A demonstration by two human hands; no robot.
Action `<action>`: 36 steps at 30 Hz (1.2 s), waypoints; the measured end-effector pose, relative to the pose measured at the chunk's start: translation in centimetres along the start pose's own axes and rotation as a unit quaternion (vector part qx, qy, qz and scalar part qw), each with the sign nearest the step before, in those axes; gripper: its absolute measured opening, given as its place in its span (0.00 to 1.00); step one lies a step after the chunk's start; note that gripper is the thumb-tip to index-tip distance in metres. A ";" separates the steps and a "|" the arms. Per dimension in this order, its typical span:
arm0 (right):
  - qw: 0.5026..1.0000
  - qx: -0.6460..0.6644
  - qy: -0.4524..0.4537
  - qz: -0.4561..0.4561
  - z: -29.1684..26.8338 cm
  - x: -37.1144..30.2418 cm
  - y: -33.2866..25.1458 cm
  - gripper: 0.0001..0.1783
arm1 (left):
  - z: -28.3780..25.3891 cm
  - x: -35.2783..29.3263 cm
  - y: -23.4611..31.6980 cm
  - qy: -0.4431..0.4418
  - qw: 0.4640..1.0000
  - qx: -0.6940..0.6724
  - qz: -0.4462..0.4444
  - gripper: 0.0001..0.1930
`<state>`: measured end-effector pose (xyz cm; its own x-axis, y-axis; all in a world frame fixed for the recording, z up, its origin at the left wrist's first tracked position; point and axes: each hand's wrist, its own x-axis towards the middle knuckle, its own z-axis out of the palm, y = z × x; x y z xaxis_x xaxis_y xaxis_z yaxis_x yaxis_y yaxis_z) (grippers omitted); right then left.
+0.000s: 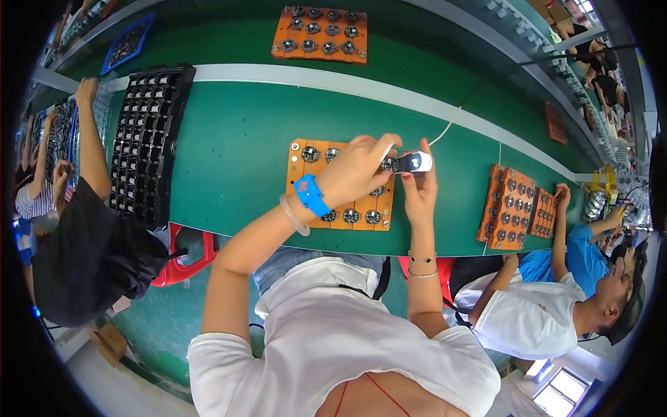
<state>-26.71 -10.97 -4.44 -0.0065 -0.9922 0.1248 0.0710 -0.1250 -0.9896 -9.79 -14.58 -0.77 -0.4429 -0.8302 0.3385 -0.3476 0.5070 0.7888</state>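
Note:
Over an orange tray (294, 182) in front of me, my two hands meet. Between the thumb and fingers of my right hand (422, 198) is a small white-and-dark device (417, 162), with a pale rounded end. Right against its left side sits a small round electronic part (390, 165), pinched at the fingertips of my left hand (356, 170). Some of my left fingertips are hidden behind the hand. A blue wrist strap (311, 195) is on my left wrist. Several round metallic parts (351, 216) rest in the tray's holes, partly covered by my left hand and forearm.
Another orange tray (319, 52) of round parts lies beyond the white strip. A black compartment rack (149, 142) stands at left, a blue bin (127, 43) farther back. More orange trays (507, 208) lie at right beside a seated co-worker (535, 313). A white cable (446, 128) runs behind my right hand.

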 end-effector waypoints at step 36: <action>0.995 0.061 0.074 0.009 -1.9 -4.9 -0.9 0.28 | -1.0 -4.7 1.8 -0.032 0.980 0.195 0.008 0.25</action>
<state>-28.68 -6.02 -4.27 -0.1507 -0.9849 0.0856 0.1934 -0.1143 -0.9744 -7.50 -10.05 -0.38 -0.4978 -0.8114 0.3064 -0.6244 0.5804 0.5227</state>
